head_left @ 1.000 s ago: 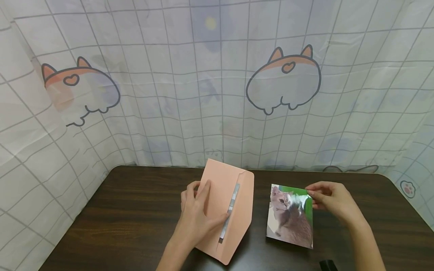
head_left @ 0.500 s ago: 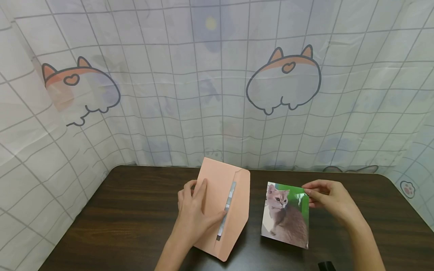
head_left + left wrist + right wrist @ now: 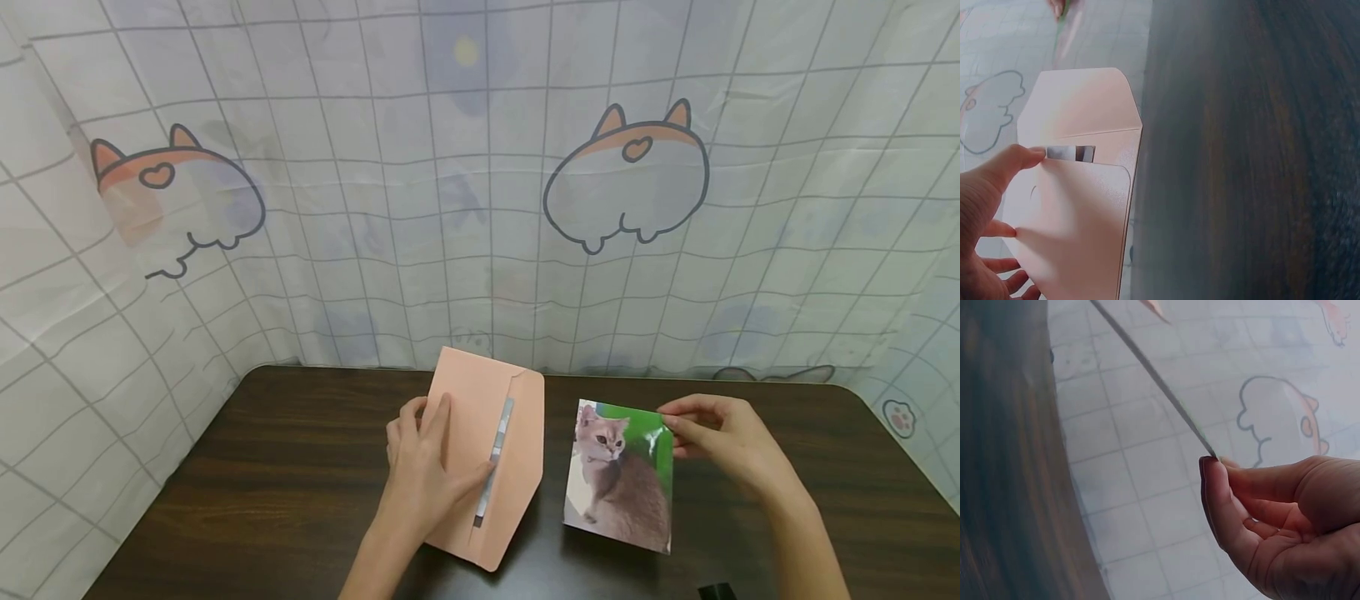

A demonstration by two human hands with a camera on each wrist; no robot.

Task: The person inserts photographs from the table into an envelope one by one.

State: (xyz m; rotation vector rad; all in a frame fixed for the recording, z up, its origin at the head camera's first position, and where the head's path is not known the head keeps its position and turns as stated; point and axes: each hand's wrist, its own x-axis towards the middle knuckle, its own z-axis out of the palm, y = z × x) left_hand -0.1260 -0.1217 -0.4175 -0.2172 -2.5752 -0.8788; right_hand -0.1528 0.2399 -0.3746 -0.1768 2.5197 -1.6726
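Observation:
In the head view my left hand [image 3: 423, 475] holds a peach envelope [image 3: 468, 387] tilted above the dark table, its flap open toward the right. A grey-and-white strip of something flat [image 3: 502, 425] shows in the envelope's slot, mostly hidden inside. The left wrist view has the thumb at the pocket's edge and the index fingertip on the envelope's front [image 3: 1085, 231]. To the right, my right hand [image 3: 723, 433] pinches a glossy cat photo [image 3: 622, 492] by its upper right corner. Thumb and fingertip close on the photo's edge [image 3: 1160, 384] in the right wrist view.
The dark wood table [image 3: 285, 467] carries a small black object [image 3: 716, 591] at the front edge, partly cut off. Behind the table hangs a white gridded curtain [image 3: 405, 208] with cartoon animal drawings.
The cat photo has moved left with my right hand, closer to the envelope, and its glare has shifted. The envelope has also drifted slightly left in my left hand.

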